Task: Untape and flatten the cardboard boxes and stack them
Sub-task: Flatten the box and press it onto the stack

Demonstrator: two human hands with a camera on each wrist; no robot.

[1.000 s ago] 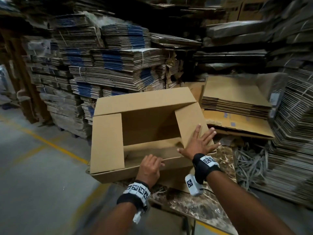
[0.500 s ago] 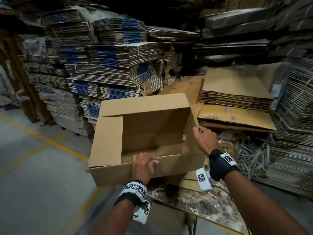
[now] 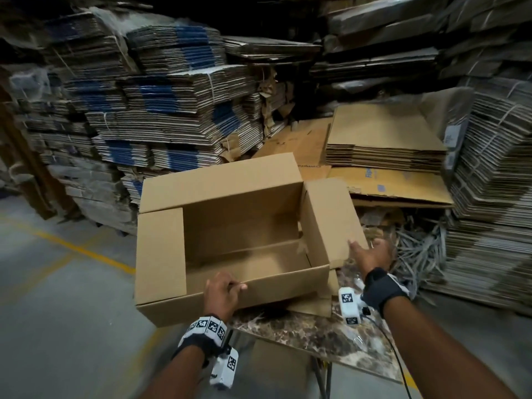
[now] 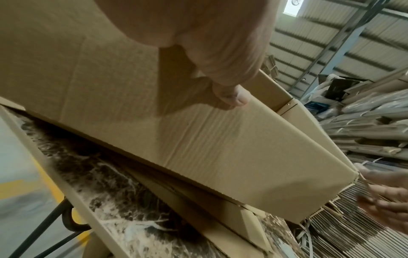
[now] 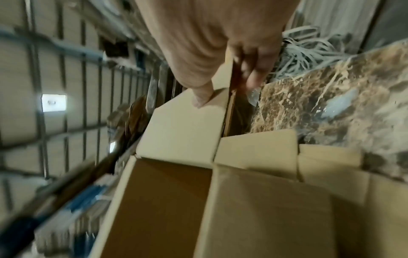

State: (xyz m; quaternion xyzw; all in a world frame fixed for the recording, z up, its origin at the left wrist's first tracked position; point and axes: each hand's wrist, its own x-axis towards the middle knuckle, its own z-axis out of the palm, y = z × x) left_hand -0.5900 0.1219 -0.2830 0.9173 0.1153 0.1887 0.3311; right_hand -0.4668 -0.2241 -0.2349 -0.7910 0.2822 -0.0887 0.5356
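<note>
Both hands, left hand (image 3: pixel 223 292) and right hand (image 3: pixel 370 254), grip the open cardboard box (image 3: pixel 230 226).

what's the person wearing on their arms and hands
Both hands, left hand and right hand, are bare, and so are the forearms: no sleeves show. Each wrist carries a dark wristband with white squares printed in black-and-white square codes, plus a small white camera box. A thin dark cable trails from the right one.

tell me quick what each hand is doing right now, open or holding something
Left hand: closed on the near wall of the open cardboard box.
Right hand: pinching the edge of the box's right flap.
</note>
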